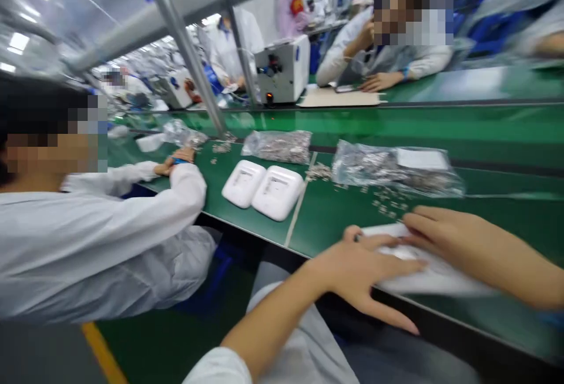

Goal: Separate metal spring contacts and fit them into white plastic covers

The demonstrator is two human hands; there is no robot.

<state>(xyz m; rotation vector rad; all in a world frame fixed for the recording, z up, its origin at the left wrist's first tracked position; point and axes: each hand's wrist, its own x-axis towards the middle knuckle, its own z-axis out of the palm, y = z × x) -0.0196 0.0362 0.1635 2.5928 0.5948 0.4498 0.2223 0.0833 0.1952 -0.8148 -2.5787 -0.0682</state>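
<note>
- The left hand lies palm down at the near edge of the green table, fingers spread and stretched flat, gripping nothing; the little finger hangs over the table's near edge
- The right hand comes in from the right, its fingers straight and held together, unclenched, with the tips resting on the same thing as the left hand
- Under both hands lies a white flat piece, low and pale, at the near right of the table just by its edge; blur hides what it is
- Just beyond the hands, loose small metal parts are scattered on the green surface
- Farther back, a clear bag of parts lies on its side, with a second bag to its left
- Two white rounded cases sit side by side, touching, to the left of the hands and well apart from them
- At the left a co-worker in a white sleeve leans on the table, that person's hand resting near a third bag
- On the far side stands a white machine; right of it, another person's hand rests by a pale sheet
</note>
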